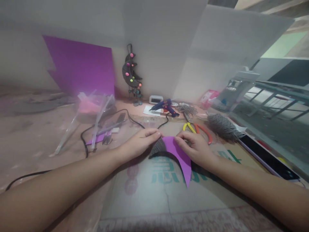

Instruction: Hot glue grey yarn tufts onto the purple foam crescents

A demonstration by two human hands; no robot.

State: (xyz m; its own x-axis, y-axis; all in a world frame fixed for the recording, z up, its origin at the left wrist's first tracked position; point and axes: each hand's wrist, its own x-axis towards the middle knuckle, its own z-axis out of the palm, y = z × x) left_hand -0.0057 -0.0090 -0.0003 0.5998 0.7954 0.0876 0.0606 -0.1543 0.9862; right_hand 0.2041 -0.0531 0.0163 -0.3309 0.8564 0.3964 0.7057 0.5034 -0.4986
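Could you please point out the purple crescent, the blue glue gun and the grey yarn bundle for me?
Purple crescent (174,147): head view, on its bare purple surface.
Blue glue gun (167,104): head view, on its body.
Grey yarn bundle (223,127): head view, on its middle strands.

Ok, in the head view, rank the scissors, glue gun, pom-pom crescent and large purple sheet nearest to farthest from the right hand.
From the right hand:
1. Scissors: just beyond it.
2. Glue gun: farther out, leftward.
3. Pom-pom crescent: farther back and left.
4. Large purple sheet: leftmost of the four.
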